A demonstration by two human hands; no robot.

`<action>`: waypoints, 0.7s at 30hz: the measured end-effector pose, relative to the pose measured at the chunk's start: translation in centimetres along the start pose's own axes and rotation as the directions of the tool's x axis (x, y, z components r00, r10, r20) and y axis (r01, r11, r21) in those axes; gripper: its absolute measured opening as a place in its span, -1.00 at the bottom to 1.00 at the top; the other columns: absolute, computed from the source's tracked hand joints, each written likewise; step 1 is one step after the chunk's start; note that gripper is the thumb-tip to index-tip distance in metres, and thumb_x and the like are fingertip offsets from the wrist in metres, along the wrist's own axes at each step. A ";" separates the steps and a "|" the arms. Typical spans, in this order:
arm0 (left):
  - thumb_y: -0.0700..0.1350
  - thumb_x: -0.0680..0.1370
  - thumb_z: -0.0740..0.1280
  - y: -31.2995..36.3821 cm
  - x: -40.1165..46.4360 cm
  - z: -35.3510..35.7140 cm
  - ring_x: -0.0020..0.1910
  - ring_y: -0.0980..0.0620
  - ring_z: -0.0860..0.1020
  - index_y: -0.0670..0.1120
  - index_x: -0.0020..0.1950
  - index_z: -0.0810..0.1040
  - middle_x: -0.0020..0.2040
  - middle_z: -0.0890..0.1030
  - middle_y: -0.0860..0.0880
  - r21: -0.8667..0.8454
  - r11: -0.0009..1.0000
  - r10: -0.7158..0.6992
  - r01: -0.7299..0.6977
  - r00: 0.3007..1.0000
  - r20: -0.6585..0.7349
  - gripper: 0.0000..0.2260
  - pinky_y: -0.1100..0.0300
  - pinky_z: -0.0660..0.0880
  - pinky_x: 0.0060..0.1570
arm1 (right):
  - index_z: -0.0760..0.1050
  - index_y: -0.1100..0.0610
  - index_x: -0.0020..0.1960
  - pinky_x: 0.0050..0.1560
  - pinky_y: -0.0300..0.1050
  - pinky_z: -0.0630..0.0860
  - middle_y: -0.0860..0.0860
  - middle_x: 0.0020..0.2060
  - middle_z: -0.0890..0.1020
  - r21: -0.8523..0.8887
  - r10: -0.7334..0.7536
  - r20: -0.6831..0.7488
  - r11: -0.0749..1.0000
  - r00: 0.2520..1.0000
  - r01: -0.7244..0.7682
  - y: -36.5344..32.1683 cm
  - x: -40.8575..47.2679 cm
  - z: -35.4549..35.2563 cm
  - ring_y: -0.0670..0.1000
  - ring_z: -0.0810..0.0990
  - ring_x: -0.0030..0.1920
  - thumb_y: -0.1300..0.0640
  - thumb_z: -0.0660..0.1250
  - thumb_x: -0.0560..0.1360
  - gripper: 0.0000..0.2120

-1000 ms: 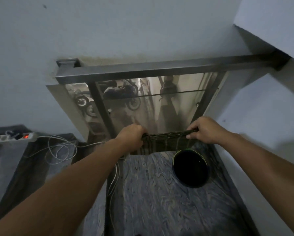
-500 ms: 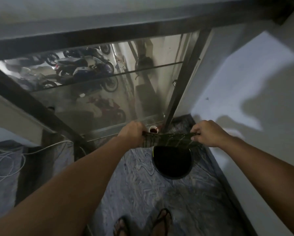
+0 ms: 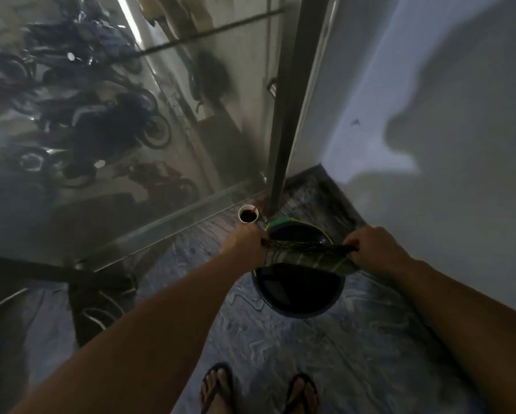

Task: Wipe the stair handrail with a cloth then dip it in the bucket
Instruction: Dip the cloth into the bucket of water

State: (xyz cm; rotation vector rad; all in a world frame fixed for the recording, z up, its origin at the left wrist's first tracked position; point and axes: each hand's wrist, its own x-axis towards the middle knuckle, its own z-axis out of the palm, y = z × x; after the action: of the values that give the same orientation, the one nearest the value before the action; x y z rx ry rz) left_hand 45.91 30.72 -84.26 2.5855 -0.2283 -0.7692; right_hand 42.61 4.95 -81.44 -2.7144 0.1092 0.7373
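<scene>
A dark striped cloth [image 3: 309,259] is stretched flat between my hands, just above the open mouth of a dark bucket [image 3: 298,294] that stands on the marbled floor by the wall. My left hand [image 3: 246,239] grips the cloth's left end and my right hand [image 3: 370,249] grips its right end. The bucket's inside looks black; its far rim shows a green band. The handrail's top bar is out of the frame; only a dark metal post [image 3: 283,121] of the railing shows, rising behind the bucket.
A white paper cup [image 3: 248,214] with dark liquid stands on the floor just left of the bucket. A glass railing panel [image 3: 107,138] fills the left, parked motorbikes visible through it. A white wall [image 3: 445,115] closes the right. My sandalled feet [image 3: 259,389] are at the bottom.
Both hands have carried the stretched cloth down from the railing to just over the bucket. My head has tilted down, so the top bar has left the view.
</scene>
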 end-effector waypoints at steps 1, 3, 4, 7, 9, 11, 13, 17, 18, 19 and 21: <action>-0.14 0.49 0.32 -0.3 1.3 1.3 -0.01 -0.11 0.62 -0.04 0.00 0.67 -0.03 0.67 -0.09 -0.018 1.000 -0.011 0.011 1.000 -0.021 -0.84 0.09 0.56 0.02 | 0.68 0.10 -0.04 -0.01 -0.06 0.56 0.11 -0.10 0.71 0.010 0.012 -0.011 1.000 1.000 -0.012 0.8 0.8 1.4 0.14 0.65 -0.10 0.24 0.42 0.30 -0.76; -0.14 0.48 0.31 -0.9 3.8 3.9 0.02 -0.11 0.62 0.00 0.03 0.67 0.00 0.68 -0.09 -0.068 0.997 -0.050 0.045 0.996 -0.072 -0.80 0.09 0.56 0.06 | 0.66 0.13 -0.06 -0.01 -0.04 0.53 0.15 -0.09 0.70 0.049 0.048 -0.038 0.998 0.998 -0.047 2.2 2.6 3.9 0.19 0.64 -0.05 0.23 0.44 0.30 -0.80; -0.15 0.47 0.31 -1.0 4.8 5.1 0.03 -0.12 0.62 0.00 0.05 0.67 0.01 0.68 -0.10 -0.095 0.994 -0.062 0.053 0.994 -0.089 -0.78 0.09 0.56 0.06 | 0.65 0.13 -0.07 -0.01 -0.04 0.52 0.16 -0.08 0.68 0.068 0.066 -0.055 0.996 0.996 -0.063 2.8 3.5 5.2 0.20 0.63 -0.03 0.22 0.43 0.32 -0.81; -0.18 0.50 0.30 -1.4 7.5 8.5 0.11 -0.13 0.58 -0.05 0.14 0.66 0.11 0.64 -0.11 -0.103 0.994 -0.037 0.026 0.994 -0.105 -0.74 0.14 0.49 0.09 | 0.63 0.13 -0.05 0.01 -0.01 0.52 0.17 -0.05 0.68 0.112 0.108 -0.109 0.989 0.988 -0.096 4.5 6.0 8.9 0.21 0.62 -0.02 0.22 0.40 0.34 -0.82; -0.18 0.52 0.30 -2.2 8.9 10.8 0.15 -0.13 0.56 -0.06 0.16 0.66 0.16 0.63 -0.12 -0.095 0.996 -0.012 0.001 0.992 -0.123 -0.74 0.15 0.45 0.14 | 0.62 0.11 -0.06 -0.01 0.00 0.53 0.19 -0.09 0.68 0.146 0.144 -0.153 0.982 0.978 -0.121 5.5 7.1 11.7 0.23 0.62 -0.05 0.22 0.36 0.35 -0.82; -0.18 0.51 0.31 -3.0 9.7 13.2 0.16 -0.14 0.56 -0.05 0.16 0.66 0.16 0.64 -0.13 -0.089 0.996 -0.018 0.009 0.995 -0.101 -0.75 0.13 0.46 0.17 | 0.60 0.06 -0.05 -0.04 0.01 0.53 0.19 -0.10 0.68 0.173 0.172 -0.180 0.975 0.968 -0.141 6.3 7.7 14.6 0.24 0.62 -0.06 0.19 0.31 0.36 -0.81; -0.17 0.49 0.32 -3.9 9.5 14.7 0.15 -0.15 0.58 -0.02 0.12 0.68 0.14 0.66 -0.11 -0.056 0.998 -0.021 0.019 0.999 -0.047 -0.75 0.10 0.49 0.16 | 0.56 0.06 0.02 -0.06 0.04 0.56 0.19 -0.07 0.67 0.166 0.176 -0.123 0.974 0.977 -0.155 6.4 7.5 16.9 0.24 0.62 -0.07 0.21 0.27 0.38 -0.76; -0.10 0.45 0.35 -4.5 7.7 16.4 0.11 -0.18 0.59 -0.04 0.08 0.65 0.09 0.65 -0.13 0.020 1.000 -0.004 0.002 0.995 0.099 -0.77 -0.01 0.55 0.12 | 0.43 0.10 0.19 -0.01 -0.02 0.52 0.16 0.00 0.60 0.134 0.223 0.006 0.966 0.975 -0.222 6.1 5.9 19.8 0.22 0.59 0.02 0.18 0.23 0.46 -0.71; -0.12 0.44 0.35 -4.5 7.1 16.4 0.09 -0.18 0.59 -0.06 0.06 0.65 0.07 0.65 -0.15 0.021 1.000 -0.010 0.007 0.992 0.125 -0.78 -0.02 0.56 0.10 | 0.44 0.11 0.20 0.02 0.01 0.53 0.16 0.00 0.61 0.166 0.214 0.026 0.962 0.976 -0.216 5.9 5.3 20.0 0.21 0.59 0.03 0.17 0.24 0.46 -0.70; -0.14 0.42 0.35 -4.7 6.6 16.4 0.09 -0.18 0.59 -0.07 0.06 0.64 0.07 0.65 -0.16 0.021 1.000 -0.023 0.020 0.990 0.137 -0.77 -0.01 0.56 0.10 | 0.45 0.13 0.21 0.05 0.04 0.53 0.17 0.01 0.62 0.208 0.196 0.046 0.957 0.980 -0.201 5.8 4.7 20.1 0.20 0.59 0.05 0.18 0.26 0.46 -0.68; -0.15 0.41 0.36 -4.9 5.4 15.9 0.14 -0.15 0.57 -0.07 0.14 0.62 0.14 0.63 -0.15 0.008 0.999 -0.054 0.053 0.990 0.133 -0.69 0.03 0.53 0.15 | 0.47 0.16 0.22 0.08 0.03 0.53 0.16 0.01 0.64 0.251 0.173 0.063 0.951 0.983 -0.183 5.8 3.7 19.7 0.17 0.59 0.07 0.20 0.30 0.46 -0.67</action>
State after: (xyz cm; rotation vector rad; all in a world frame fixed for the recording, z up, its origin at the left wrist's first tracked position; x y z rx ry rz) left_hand 41.79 27.98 -101.00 2.5554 -0.2018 -0.9637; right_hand 35.44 5.97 -101.07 -2.4641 0.4164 0.7690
